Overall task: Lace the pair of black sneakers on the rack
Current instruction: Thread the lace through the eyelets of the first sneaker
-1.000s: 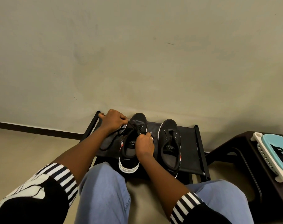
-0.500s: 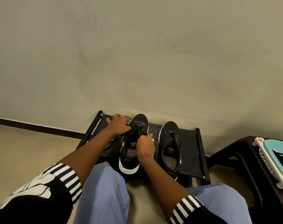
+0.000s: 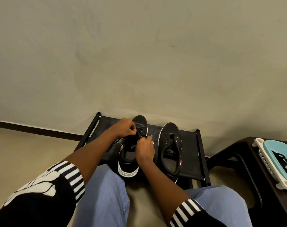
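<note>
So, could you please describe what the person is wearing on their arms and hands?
Both forearms are bare. Each arm has a black sleeve pushed up, ending in a black-and-white striped cuff; the left sleeve also carries a large white print. The right sleeve shows the same striped cuff. The right hand wears a ring; the left hand shows none.

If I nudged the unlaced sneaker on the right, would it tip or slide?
The right sneaker sits flat on its wide sole, so it would probably slide, not tip. The rack looks like fabric, which may grip and sag slightly. With no lace, its upper likely flexes.
</note>
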